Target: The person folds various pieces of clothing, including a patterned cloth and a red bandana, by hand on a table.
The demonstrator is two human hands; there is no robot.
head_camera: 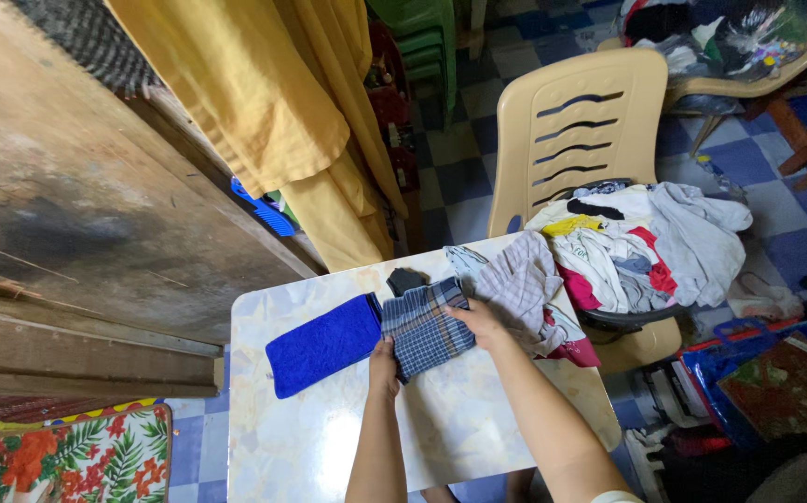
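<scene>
A folded blue and grey plaid cloth (425,328) lies on the pale marbled table (329,438). My left hand (384,357) grips its near left edge. My right hand (480,321) presses on its right edge. Touching the plaid cloth's left side lies a folded bright blue towel (321,344). A small dark cloth (404,280) sits just behind the plaid one. To the right of my right hand a crumpled grey checked garment (520,284) spills over the table's edge.
A beige plastic chair (579,121) behind the table carries a heap of mixed clothes (641,247). Yellow fabric (273,102) hangs over a wooden surface (68,205) at left. Bags (767,382) crowd the chequered floor at right. A floral mat (77,456) lies at lower left.
</scene>
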